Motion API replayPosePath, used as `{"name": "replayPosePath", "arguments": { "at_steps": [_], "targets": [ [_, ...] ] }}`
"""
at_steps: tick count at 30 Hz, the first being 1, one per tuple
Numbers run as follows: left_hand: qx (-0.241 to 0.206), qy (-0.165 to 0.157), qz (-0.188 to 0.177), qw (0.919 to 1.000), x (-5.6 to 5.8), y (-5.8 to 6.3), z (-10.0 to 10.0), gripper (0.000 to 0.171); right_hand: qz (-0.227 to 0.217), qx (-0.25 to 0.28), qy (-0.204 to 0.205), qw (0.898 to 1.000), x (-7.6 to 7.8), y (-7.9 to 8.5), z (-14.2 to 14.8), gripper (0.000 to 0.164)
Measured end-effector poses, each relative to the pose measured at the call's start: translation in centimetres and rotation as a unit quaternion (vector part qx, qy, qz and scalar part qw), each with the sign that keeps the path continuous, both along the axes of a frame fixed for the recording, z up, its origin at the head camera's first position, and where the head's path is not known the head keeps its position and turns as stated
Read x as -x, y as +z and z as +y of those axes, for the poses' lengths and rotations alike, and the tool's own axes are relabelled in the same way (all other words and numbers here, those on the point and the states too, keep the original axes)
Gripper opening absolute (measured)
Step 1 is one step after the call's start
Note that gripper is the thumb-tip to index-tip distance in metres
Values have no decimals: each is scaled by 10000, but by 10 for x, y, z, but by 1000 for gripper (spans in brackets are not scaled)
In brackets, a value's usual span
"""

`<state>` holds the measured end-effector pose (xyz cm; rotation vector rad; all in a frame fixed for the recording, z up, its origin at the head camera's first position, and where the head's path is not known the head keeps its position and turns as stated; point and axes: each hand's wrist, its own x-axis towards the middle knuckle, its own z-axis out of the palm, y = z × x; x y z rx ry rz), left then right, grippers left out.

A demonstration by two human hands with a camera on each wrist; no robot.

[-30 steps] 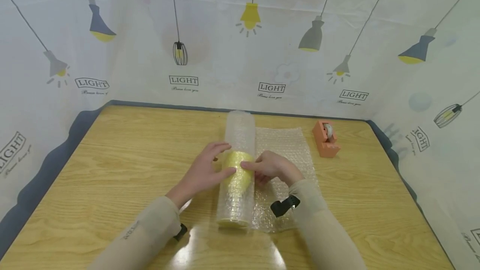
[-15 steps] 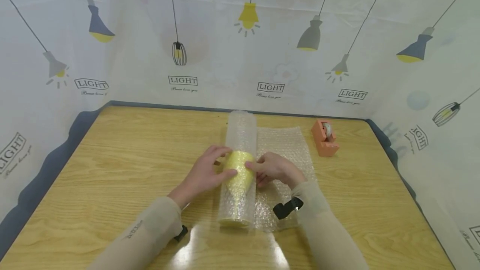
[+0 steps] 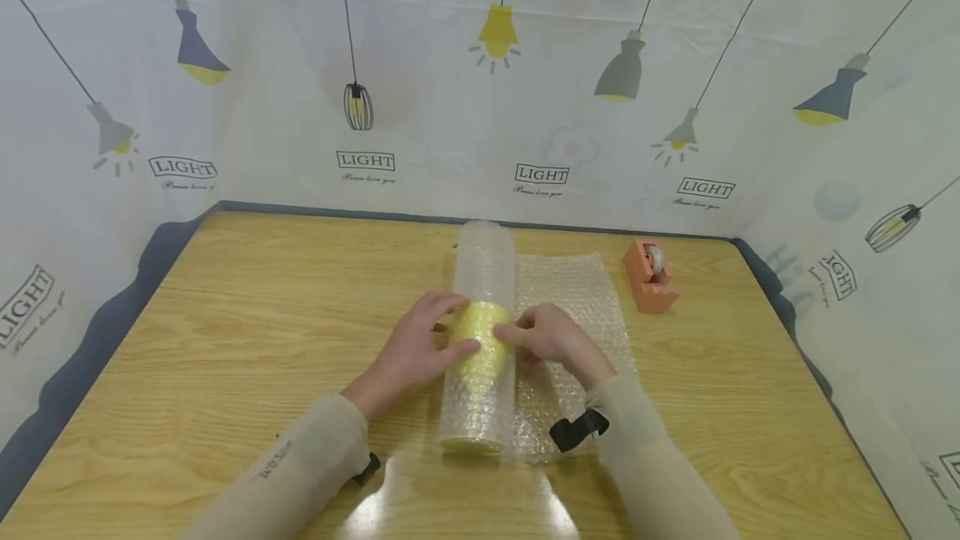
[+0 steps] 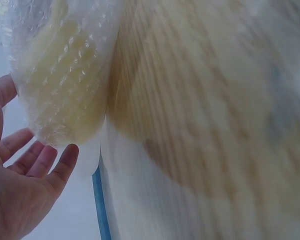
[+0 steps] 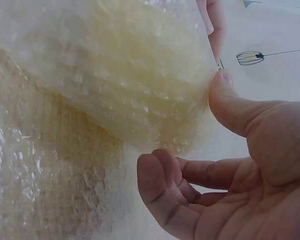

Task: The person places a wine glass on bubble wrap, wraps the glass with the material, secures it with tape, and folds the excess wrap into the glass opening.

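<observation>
Head view: the bubble-wrap roll (image 3: 483,261) lies lengthwise on the table (image 3: 300,290), a yellow object (image 3: 483,320) showing through its middle. The left hand (image 3: 412,346) is at the roll's left side, fingers loosely spread, thumb tip and a fingertip resting on it. The right hand (image 3: 552,333) is at the roll's right side, pinching it lightly, thumb on top. The hands are apart. A flat bubble-wrap sheet (image 3: 573,290) adjoins the roll's right side; past it, well apart from the roll, stands a tape dispenser (image 3: 651,294).

Left wrist view: fingers are parted beside the roll; contact at each fingertip cannot be confirmed.

Right wrist view: the thumb touches the roll, with fingers curled at its lower edge.

Risks, in my judgement: uneven pressure between hands could skew the roll, misaligning its layers; slack fingers could let the wrap loosen; hard squeezing could crumple the roll's far end, where no yellow shows.
</observation>
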<state>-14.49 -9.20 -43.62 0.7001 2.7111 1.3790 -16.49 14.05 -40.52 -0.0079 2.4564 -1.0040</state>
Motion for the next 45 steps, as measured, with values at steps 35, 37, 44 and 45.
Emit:
{"name": "replayPosePath", "arguments": {
  "at_steps": [35, 37, 44, 45],
  "targets": [
    [293, 45, 413, 9987, -2, 0, 33, 67, 844, 264, 155, 9960, -17, 1, 18, 27],
    [311, 48, 425, 9986, -2, 0, 34, 67, 861, 284, 205, 9957, -18, 2, 19, 27],
    [338, 55, 410, 9986, -1, -1, 39, 69, 654, 499, 338, 9960, -18, 6, 22, 29],
    [338, 51, 430, 9985, -1, -1, 40, 68, 579, 529, 283, 9965, -18, 7, 23, 28]
  ]
}}
